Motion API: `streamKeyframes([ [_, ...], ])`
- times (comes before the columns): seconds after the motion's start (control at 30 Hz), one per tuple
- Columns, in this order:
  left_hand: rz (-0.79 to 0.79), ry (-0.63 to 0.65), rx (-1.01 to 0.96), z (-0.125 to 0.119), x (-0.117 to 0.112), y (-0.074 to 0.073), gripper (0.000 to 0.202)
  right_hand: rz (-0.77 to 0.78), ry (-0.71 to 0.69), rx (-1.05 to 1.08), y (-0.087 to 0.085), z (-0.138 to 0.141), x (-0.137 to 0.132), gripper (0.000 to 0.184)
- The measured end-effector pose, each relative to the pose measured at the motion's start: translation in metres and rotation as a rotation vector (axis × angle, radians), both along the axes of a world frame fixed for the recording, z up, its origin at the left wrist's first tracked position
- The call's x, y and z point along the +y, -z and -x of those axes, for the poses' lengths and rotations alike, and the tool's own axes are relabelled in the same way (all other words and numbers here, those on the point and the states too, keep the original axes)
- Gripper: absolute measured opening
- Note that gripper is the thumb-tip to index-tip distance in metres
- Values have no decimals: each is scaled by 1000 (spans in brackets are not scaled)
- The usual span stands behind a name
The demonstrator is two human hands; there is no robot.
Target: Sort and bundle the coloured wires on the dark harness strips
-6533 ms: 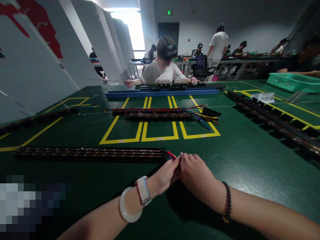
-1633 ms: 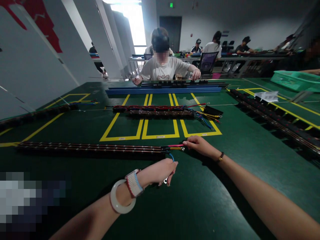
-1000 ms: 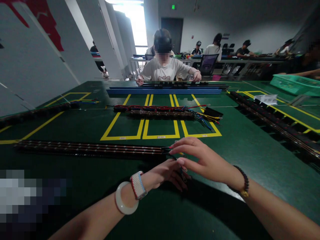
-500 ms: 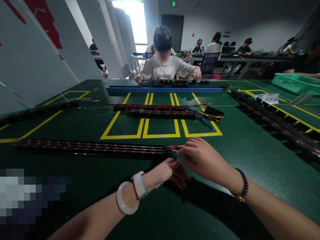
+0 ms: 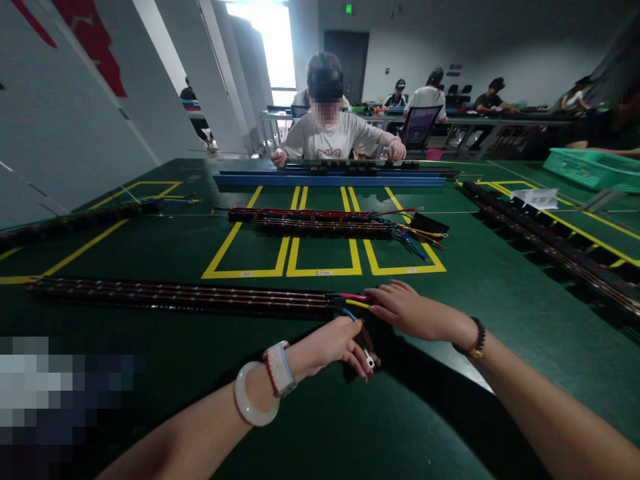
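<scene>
In front of me lies a long black strip with several copper-coloured rods along it. Red, yellow and blue wires leave its right end. My left hand pinches the blue wire between thumb and finger, its other fingers loosely spread beneath. A metal ring terminal shows at that wire's lower end. My right hand hovers palm down with fingers stretched out. Its fingertips meet the red wire and the yellow wire, whose far ends are hidden under them.
Further off, wired black strips lie across yellow tape frames on the green table. Blue rails lie before a person opposite. Another long strip runs along the right, near a green basket. More people sit behind.
My right hand has drawn away from my left and its fingers have straightened. The blue wire and its ring terminal now show in my left hand, which has barely moved.
</scene>
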State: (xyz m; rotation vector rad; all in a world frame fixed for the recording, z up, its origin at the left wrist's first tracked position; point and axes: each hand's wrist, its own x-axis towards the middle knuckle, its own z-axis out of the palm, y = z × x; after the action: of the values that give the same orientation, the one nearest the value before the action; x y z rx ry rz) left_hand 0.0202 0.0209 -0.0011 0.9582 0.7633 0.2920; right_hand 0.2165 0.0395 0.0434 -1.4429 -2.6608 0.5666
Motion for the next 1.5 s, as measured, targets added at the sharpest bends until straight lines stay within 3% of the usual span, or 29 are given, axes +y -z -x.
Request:
streamKeyframes([
  [0.07,0,5,-12,-1,0,2,37,99,-22,33,-2,-2,5,40],
  [0.23,17,35,-48,-1,2,-6,44,551,-27,214,2,-8,16,44],
  [0.3,18,46,-40,0,3,-12,53,599,-42,255,6,-9,17,45],
  [0.43,12,100,25,-1,4,-21,70,566,-62,236,11,-9,14,43],
  [0.57,-10,137,88,-3,6,-20,76,447,-97,191,5,-5,7,39],
  [0.7,-4,111,71,-3,6,-20,78,282,-105,110,-4,2,-1,37],
  [0.93,-7,21,34,-7,2,-14,84,198,-116,133,-3,11,-9,36],
  [1.07,-37,-111,-36,-11,2,-5,75,290,-75,194,3,8,-2,34],
  [1.2,9,-155,-115,-11,2,-9,65,373,-4,161,7,8,0,31],
  [1.33,102,-144,-187,-12,-2,-17,53,159,5,35,8,15,-6,27],
  [1.5,211,-302,-315,-18,-12,-12,24,-13,50,-132,6,24,-12,22],
])
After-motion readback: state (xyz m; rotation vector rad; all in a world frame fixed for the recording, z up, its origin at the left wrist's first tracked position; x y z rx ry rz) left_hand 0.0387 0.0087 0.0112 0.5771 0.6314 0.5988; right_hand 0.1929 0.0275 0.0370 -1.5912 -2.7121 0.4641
